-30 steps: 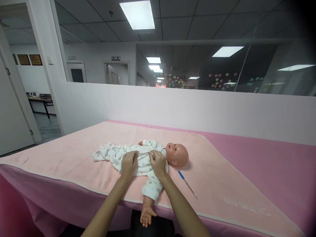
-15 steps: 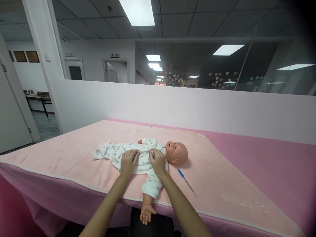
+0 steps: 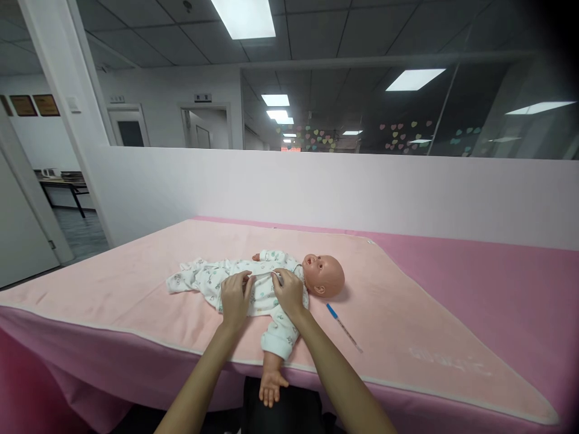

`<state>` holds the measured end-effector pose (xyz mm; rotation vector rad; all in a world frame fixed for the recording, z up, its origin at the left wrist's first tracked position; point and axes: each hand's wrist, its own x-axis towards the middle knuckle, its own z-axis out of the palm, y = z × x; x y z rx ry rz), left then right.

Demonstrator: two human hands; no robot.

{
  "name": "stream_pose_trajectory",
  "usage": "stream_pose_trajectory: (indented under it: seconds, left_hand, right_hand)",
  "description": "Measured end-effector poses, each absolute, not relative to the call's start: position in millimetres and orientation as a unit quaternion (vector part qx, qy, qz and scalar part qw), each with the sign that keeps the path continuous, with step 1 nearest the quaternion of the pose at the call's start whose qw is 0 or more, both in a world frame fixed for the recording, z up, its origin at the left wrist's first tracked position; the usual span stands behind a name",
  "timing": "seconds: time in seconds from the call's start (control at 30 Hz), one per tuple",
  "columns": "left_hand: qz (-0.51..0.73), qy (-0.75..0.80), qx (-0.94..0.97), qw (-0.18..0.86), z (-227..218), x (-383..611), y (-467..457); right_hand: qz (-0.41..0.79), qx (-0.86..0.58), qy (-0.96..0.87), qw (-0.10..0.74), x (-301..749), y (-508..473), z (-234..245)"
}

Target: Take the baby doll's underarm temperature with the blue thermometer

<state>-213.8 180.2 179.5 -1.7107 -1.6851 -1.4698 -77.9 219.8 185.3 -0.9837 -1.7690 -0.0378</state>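
Observation:
A baby doll lies on its back, head to the right, its near arm hanging over the table's front edge. It wears a white patterned baby outfit. Over the doll's belly, my left hand has its fingers closed on the front of the outfit. My right hand pinches the same fabric at the chest, near the doll's neck. A raised fold of cloth runs between the two hands. Right of my right forearm lies a thermometer with a blue end, untouched.
A peach cloth with a pale border covers much of the table, over a pink cover. Behind it stands a low white wall with glass above. A door is at the far left.
The view has tilted and shifted slightly. Both hands stay at the front of the outfit, with the fingers hardly moved. The doll and thermometer lie as before.

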Motion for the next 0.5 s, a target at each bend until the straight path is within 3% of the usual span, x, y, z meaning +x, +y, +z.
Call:
stream_pose_trajectory:
  seconds: [0.5]
  left_hand:
    - [-0.435, -0.615, -0.627, 0.197, 179.6, -213.4, 179.0]
  right_hand:
    - [-0.038, -0.408, -0.742, 0.531, -77.6, 220.7, 184.0]
